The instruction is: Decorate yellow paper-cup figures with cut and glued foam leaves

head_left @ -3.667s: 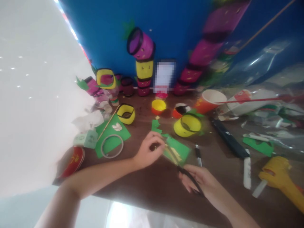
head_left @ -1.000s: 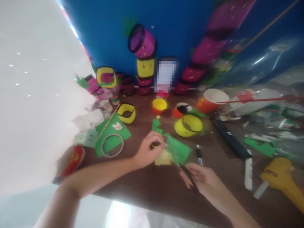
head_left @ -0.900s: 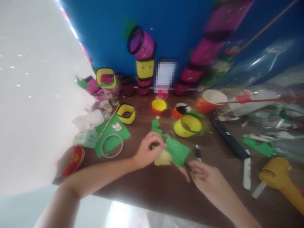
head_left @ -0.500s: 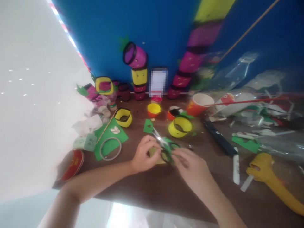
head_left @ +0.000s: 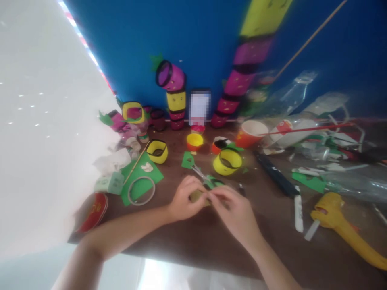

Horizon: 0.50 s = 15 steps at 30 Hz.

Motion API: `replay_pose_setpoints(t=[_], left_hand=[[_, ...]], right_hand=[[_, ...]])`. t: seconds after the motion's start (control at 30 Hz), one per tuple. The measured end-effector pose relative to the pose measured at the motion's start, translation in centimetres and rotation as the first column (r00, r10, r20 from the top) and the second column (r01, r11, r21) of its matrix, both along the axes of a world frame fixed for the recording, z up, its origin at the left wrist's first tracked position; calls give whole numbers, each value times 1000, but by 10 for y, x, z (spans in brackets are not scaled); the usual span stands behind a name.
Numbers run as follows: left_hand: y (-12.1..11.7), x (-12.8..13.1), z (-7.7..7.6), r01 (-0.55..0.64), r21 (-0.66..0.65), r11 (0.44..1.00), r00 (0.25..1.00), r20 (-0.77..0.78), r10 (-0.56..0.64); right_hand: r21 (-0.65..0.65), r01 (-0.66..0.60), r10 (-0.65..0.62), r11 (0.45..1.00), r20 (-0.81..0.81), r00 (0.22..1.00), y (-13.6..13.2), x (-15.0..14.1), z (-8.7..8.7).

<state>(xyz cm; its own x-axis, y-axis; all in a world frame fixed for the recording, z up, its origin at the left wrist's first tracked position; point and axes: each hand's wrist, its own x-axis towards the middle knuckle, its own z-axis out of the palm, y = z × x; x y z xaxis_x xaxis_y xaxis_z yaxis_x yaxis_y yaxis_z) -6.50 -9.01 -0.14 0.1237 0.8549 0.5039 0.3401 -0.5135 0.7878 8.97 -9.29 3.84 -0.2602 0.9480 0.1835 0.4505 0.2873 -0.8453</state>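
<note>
One pair of scissors (head_left: 204,177), diagonal, blades (head_left: 198,171) forward-left

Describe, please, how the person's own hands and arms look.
The left hand and right hand wear no gloves. No sleeve covers the visible forearms, and no watch or bracelet shows on them. Blur hides whether rings are worn.

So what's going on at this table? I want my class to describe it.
A person's left hand and right hand meet above the table; anything pinched between them is too small to make out. Scissors lie just beyond, blade tips by a piece of green paper. Yellow cups stand farther back.
</note>
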Motion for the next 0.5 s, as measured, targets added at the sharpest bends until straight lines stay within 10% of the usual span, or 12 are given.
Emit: replay_pose_setpoints(t=[0.27, 0.37, 0.5], left_hand=[[-1, 1, -3, 103, 62, 993, 975, -206, -89], [-5, 4, -5, 273, 117, 955, 864, -467, -189], [-16, 9, -11, 261, 279, 924, 703, -711, 16]], right_hand=[[-3, 51, -51, 999, 83, 995, 6, 25, -7], [45, 84, -92, 995, 221, 971, 12, 45, -13], [118, 35, -81, 992, 408, 909, 15, 57, -21]])
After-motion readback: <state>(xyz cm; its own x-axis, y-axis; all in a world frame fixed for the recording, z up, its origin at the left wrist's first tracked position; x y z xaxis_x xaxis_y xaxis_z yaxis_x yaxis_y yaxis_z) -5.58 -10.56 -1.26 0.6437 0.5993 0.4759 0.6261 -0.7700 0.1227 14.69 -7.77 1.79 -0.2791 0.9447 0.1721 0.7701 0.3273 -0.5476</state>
